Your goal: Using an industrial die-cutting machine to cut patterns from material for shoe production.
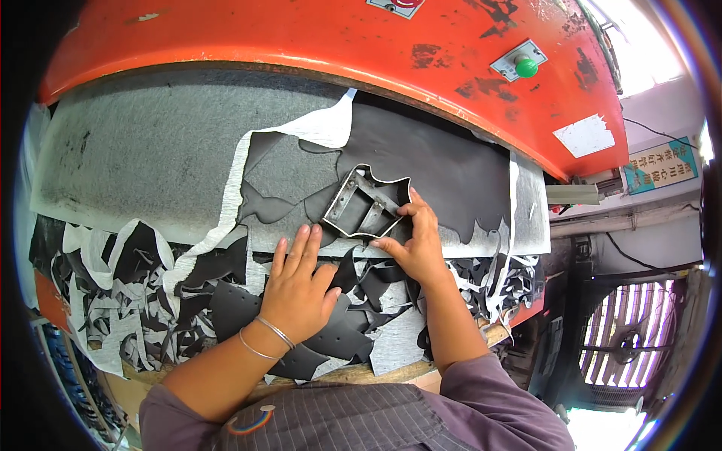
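A metal cutting die (pixel 365 201) with a curved outline and inner cross bars lies on a sheet of dark leather (pixel 429 161). My right hand (pixel 418 239) grips the die's right edge between thumb and fingers. Flat at the near edge of the cutting board, my left hand (pixel 297 282) has its fingers stretched out and holds nothing. Left of the die, cut-out gaps in the leather show the grey board (pixel 150 150) beneath. A pale-backed strip of leather (pixel 233 188) runs along the sheet's left side and hangs over the front.
Dark and pale leather scraps (pixel 135 316) are heaped along the front below the board. An orange-red press beam (pixel 301 37) spans the far side, with a green button (pixel 525 66) on it. A fan (pixel 626 344) stands at the right.
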Available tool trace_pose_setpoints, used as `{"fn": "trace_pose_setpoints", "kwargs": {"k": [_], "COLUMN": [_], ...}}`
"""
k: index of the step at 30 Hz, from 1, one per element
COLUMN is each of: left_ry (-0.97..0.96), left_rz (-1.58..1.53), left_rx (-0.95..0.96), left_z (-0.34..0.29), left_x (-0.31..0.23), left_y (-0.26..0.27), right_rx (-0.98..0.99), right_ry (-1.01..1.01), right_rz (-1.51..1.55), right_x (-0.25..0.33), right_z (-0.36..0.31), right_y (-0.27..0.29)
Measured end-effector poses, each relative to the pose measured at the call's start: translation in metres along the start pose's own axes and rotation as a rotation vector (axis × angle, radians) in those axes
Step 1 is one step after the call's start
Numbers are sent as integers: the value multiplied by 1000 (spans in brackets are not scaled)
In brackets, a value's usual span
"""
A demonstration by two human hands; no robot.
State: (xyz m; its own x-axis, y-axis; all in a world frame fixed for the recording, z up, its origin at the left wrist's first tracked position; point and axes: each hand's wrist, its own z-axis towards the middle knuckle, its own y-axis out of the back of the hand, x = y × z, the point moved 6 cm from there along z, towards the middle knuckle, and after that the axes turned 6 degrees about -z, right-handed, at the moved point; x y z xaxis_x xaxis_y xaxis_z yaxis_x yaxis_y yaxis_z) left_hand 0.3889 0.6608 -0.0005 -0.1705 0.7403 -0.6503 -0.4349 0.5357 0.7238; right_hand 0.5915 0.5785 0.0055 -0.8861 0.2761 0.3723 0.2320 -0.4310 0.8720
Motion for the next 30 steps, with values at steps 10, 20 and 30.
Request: {"fn": "trace_pose_setpoints", "kwargs": {"k": [10,20,30], "left_ry": [2,-57,-34], "left_rz": [21,-13,-29], "left_rx": [-77,-27,-5], "left_z": [1,-9,-29], "left_x": [4,-1,13], "left_y": [9,8,9], "right_rx": [-16,521,165], "right_ry": [-42,837,-626], "right_rz": [84,-398,252], "right_x": [9,109,16], "right_z": [8,102,31], "right_y": [15,-12,0]}}
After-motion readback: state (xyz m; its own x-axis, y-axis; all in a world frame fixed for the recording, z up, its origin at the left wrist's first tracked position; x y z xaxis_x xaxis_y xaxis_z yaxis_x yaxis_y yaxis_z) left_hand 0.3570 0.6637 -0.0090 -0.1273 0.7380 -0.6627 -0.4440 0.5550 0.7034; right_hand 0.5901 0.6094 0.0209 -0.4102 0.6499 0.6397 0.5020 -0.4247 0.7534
